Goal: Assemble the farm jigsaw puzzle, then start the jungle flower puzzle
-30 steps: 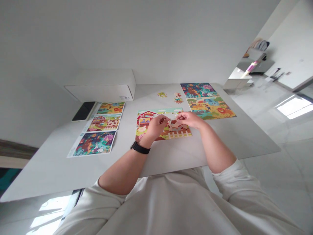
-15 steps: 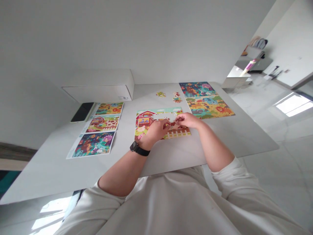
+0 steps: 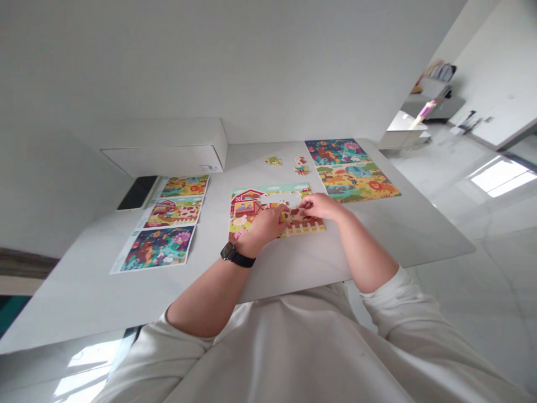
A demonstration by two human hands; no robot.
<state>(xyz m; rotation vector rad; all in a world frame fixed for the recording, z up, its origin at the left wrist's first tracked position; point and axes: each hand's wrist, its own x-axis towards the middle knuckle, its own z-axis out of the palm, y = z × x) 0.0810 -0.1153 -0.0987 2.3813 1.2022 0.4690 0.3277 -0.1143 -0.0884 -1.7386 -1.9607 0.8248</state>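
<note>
A farm jigsaw puzzle [image 3: 247, 208] with a red barn and a white fence lies on the white table [image 3: 293, 263] in front of me, with a white gap near its top middle. My left hand [image 3: 263, 225], with a black watch on the wrist, rests on the puzzle with its fingers curled. My right hand [image 3: 319, 205] pinches a brown and white puzzle piece [image 3: 295, 212] that lies between both hands' fingertips, low over the puzzle surface.
Two finished puzzles [image 3: 350, 170] lie at the back right, with a few loose pieces [image 3: 289, 163] beside them. A sheet of three picture cards [image 3: 170, 221] lies at the left, a black phone [image 3: 136, 193] and a white box [image 3: 168, 148] behind it.
Both hands have come down from above the puzzle onto it, and the gap near its top is now uncovered. The piece has stayed between the fingertips.
</note>
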